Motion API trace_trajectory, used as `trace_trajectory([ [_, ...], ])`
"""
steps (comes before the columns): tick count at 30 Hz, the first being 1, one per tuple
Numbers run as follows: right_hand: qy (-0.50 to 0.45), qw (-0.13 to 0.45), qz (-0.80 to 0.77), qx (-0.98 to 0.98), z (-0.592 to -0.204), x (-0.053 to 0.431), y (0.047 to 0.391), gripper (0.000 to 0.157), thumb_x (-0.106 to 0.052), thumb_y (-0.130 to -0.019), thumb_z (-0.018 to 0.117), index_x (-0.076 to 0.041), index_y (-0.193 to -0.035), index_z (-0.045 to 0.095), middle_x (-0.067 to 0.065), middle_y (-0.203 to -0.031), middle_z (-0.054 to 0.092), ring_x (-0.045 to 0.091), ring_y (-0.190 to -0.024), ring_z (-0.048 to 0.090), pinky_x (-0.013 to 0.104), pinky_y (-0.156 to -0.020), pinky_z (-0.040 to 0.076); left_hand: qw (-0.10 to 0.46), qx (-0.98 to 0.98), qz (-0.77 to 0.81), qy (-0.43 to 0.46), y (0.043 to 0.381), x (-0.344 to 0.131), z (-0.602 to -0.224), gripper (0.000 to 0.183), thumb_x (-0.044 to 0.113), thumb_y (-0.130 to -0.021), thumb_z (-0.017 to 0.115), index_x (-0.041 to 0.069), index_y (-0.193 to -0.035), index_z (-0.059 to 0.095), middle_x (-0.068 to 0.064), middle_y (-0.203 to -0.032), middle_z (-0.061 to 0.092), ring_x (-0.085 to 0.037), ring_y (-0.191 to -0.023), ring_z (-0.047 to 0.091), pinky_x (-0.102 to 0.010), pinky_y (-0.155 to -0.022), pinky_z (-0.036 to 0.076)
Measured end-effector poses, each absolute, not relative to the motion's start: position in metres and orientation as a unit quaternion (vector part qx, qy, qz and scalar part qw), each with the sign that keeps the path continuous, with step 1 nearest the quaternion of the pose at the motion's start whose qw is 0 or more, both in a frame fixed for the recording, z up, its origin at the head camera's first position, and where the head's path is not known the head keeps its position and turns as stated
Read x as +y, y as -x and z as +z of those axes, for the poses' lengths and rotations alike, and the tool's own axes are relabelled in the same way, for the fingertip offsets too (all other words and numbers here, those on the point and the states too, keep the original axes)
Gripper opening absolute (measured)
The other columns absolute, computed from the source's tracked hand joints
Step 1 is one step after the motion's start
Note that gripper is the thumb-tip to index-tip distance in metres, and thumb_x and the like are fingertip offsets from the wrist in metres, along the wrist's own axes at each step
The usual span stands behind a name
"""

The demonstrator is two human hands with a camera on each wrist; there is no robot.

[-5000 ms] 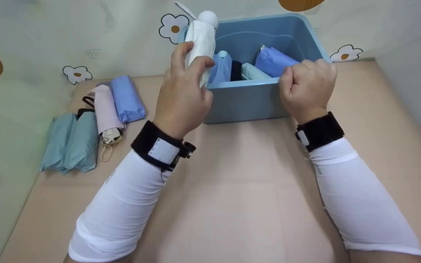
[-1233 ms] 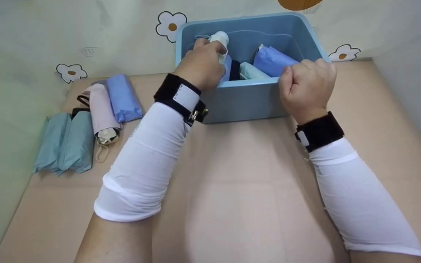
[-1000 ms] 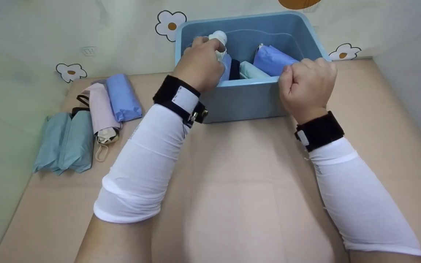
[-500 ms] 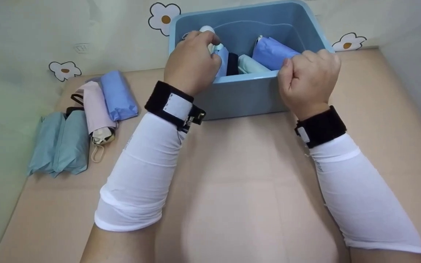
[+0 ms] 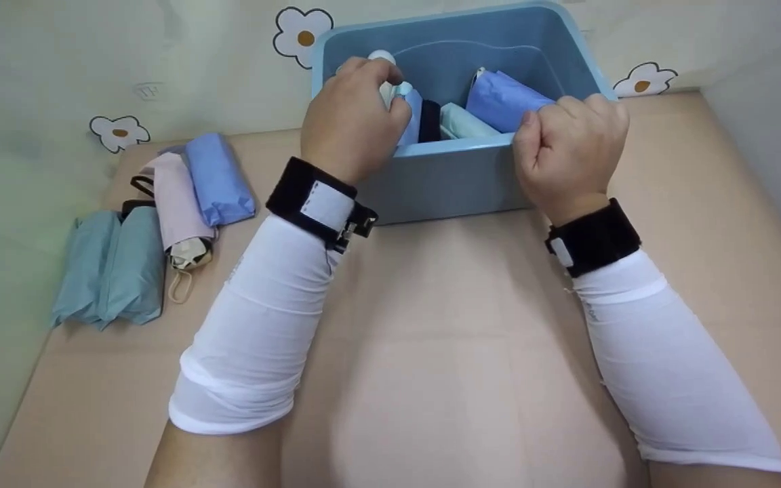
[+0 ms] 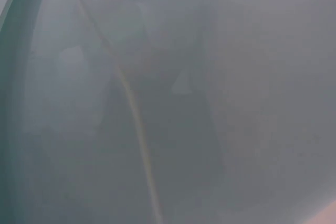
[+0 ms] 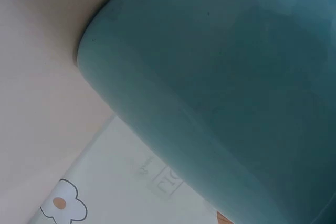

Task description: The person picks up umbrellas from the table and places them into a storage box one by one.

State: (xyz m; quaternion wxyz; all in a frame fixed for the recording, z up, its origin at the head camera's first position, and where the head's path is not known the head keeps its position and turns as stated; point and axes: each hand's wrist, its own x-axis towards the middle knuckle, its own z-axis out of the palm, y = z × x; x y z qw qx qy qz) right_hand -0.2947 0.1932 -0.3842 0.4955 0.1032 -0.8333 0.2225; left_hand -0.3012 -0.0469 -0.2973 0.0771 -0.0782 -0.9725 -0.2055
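A white folding umbrella (image 5: 382, 55) with a round knob stands at the left end of the blue plastic bin (image 5: 458, 177). My left hand (image 5: 353, 115) reaches over the bin's front left corner and grips this umbrella, covering most of it. Fingers of my right hand (image 5: 572, 149) curl over the front right rim of the bin. Beside the white umbrella are a light blue umbrella (image 5: 409, 118), a black one (image 5: 430, 122), a pale mint one (image 5: 468, 123) and a blue one (image 5: 506, 98). Bin wall fills the left wrist view and much of the right wrist view.
On the table (image 5: 445, 339) to the left lie two teal folded umbrellas (image 5: 134, 264), a pink one (image 5: 180, 196) with a cord loop and a blue one (image 5: 219, 177). Behind the bin rises a pale wall covering (image 5: 214, 74) with printed flowers.
My left hand has lowered the white umbrella from above the front rim into the bin, then shifted it slightly left. My right hand keeps its hold on the rim.
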Motion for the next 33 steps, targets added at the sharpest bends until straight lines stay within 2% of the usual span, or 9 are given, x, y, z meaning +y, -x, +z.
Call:
trace_trajectory([
  [3,-0.099,0.491,0.225,-0.836,-0.384,0.192,0.295,0.050,-0.032,-0.095,0.043,0.000,-0.059,0.048,0.019,-0.057,0.047,0.042,-0.064,0.043,0.056,-0.070,0.031,0.112,-0.967,-0.211,0.086,0.297,-0.050,-0.300,0.039,0.040,-0.107,0.051,0.023,-0.138,0.067,0.002,-0.147,0.061,-0.016,-0.133,0.059,-0.032,-0.109,0.049],
  [8,-0.098,0.489,0.224,-0.837,-0.384,0.192,0.294,0.050,-0.032,-0.096,0.043,0.000,-0.058,0.048,0.018,-0.057,0.046,0.042,-0.063,0.042,0.055,-0.069,0.030,0.156,-0.961,-0.202,0.105,0.291,-0.057,-0.308,0.039,0.044,-0.106,0.051,0.021,-0.130,0.072,-0.001,-0.144,0.064,-0.021,-0.132,0.060,-0.039,-0.106,0.047],
  [13,-0.099,0.488,0.219,-0.839,-0.383,0.192,0.293,0.050,-0.031,-0.096,0.042,0.000,-0.058,0.047,0.018,-0.057,0.046,0.041,-0.063,0.042,0.055,-0.068,0.030,0.157,-0.950,-0.242,0.119,0.288,-0.077,-0.321,0.045,0.050,-0.104,0.053,0.019,-0.132,0.071,-0.005,-0.156,0.055,-0.024,-0.145,0.050,-0.047,-0.120,0.034],
  [16,-0.100,0.486,0.212,-0.842,-0.381,0.192,0.293,0.050,-0.031,-0.097,0.041,-0.001,-0.058,0.046,0.018,-0.056,0.045,0.041,-0.062,0.042,0.054,-0.068,0.030,0.138,-0.941,-0.289,0.112,0.287,-0.095,-0.331,0.054,0.055,-0.104,0.051,0.019,-0.142,0.064,-0.008,-0.167,0.040,-0.028,-0.153,0.040,-0.052,-0.126,0.024],
  [20,-0.100,0.480,0.209,-0.846,-0.380,0.192,0.292,0.050,-0.031,-0.097,0.040,-0.002,-0.057,0.046,0.017,-0.056,0.044,0.040,-0.061,0.041,0.053,-0.067,0.029,0.112,-0.928,-0.346,0.085,0.287,-0.118,-0.345,0.059,0.056,-0.109,0.038,0.022,-0.157,0.048,-0.011,-0.174,0.024,-0.033,-0.159,0.029,-0.058,-0.128,0.013],
  [25,-0.099,0.479,0.205,-0.848,-0.380,0.193,0.291,0.050,-0.032,-0.097,0.041,-0.002,-0.057,0.046,0.018,-0.057,0.047,0.042,-0.063,0.044,0.055,-0.067,0.031,0.084,-0.923,-0.375,0.033,0.290,-0.143,-0.360,0.064,0.055,-0.112,0.029,0.020,-0.166,0.033,-0.017,-0.175,0.018,-0.039,-0.160,0.024,-0.061,-0.129,0.017],
  [28,-0.098,0.479,0.208,-0.847,-0.381,0.193,0.291,0.051,-0.032,-0.097,0.041,-0.001,-0.057,0.047,0.018,-0.057,0.048,0.043,-0.064,0.045,0.055,-0.067,0.032,0.029,-0.942,-0.336,-0.006,0.292,-0.155,-0.367,0.074,0.061,-0.109,0.031,0.019,-0.169,0.022,-0.022,-0.175,0.010,-0.044,-0.162,0.016,-0.065,-0.128,0.019],
  [33,-0.098,0.476,0.215,-0.847,-0.381,0.192,0.292,0.051,-0.032,-0.097,0.041,-0.001,-0.057,0.048,0.018,-0.057,0.047,0.042,-0.064,0.045,0.054,-0.067,0.031,-0.090,-0.969,-0.225,-0.053,0.292,-0.167,-0.381,0.094,0.070,-0.100,0.047,0.022,-0.171,0.008,-0.027,-0.175,-0.004,-0.056,-0.159,0.000,-0.083,-0.118,0.010],
])
